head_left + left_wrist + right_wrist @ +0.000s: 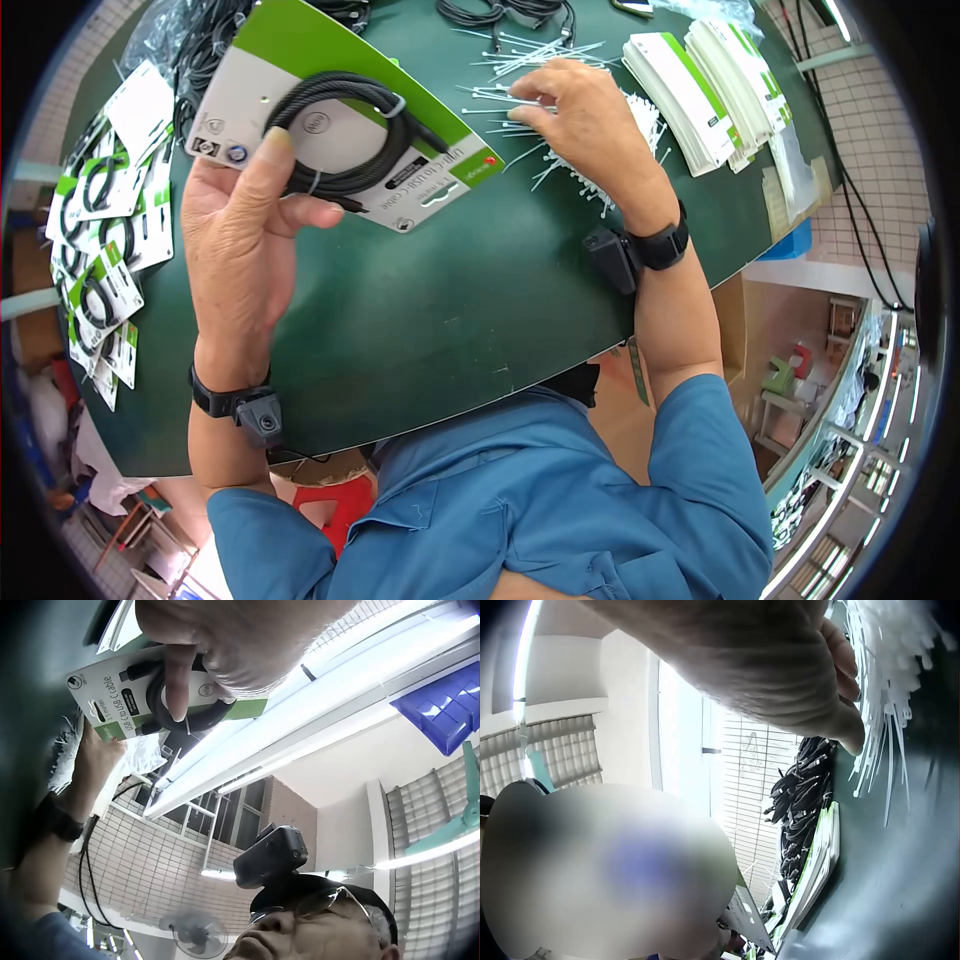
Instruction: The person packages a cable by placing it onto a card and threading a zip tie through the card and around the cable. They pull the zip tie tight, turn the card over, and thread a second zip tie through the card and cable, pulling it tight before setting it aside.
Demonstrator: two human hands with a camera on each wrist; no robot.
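Note:
A green and white card point(330, 110) with a coiled black cable point(385, 165) on it is gripped by the left hand point(235, 235), thumb over the front. White ties loop round the coil at two spots. The left wrist view shows the same card point(112, 697) with a finger of the left hand point(225, 645) across the cable. Over a pile of white cable ties point(535, 55), the right hand point(590, 125) has its thumb and fingers bent at some thin ties. In the right wrist view the fingertips of the right hand point(780, 675) are beside the ties point(889, 667); whether they pinch one is unclear.
Carded cables point(105, 230) lie overlapping at the table's left side. Stacks of cards point(690, 100) stand at the back right, with a clear plastic bag point(795, 170) beside them. Black cable bundles point(205, 55) lie at the back left. The green table point(440, 310) curves near the body.

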